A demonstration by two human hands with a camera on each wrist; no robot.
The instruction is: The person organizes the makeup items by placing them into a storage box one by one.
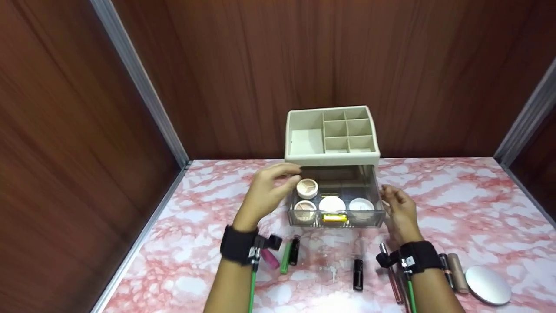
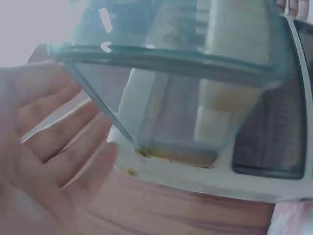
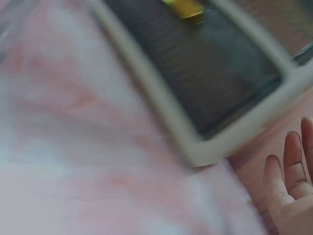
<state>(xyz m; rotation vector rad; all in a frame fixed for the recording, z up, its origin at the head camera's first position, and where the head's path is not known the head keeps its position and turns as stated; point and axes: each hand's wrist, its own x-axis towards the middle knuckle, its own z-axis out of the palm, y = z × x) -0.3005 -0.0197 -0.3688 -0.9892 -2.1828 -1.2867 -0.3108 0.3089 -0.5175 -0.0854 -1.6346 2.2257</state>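
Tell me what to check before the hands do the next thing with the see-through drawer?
1. Drawer pulled out of the organiser: ok, it sticks out at the front.
2. Left hand free: ok, its fingers are relaxed beside the drawer's left side and hold nothing.
3. Right hand free: ok, open by the drawer's right side.
4. Round jars sitting inside the drawer: ok, four show, none tipped over.
5. Room left in the drawer: cannot tell, the back part is dark.
6. Things waiting on the table: ok, tubes and a silver compact lie in front.
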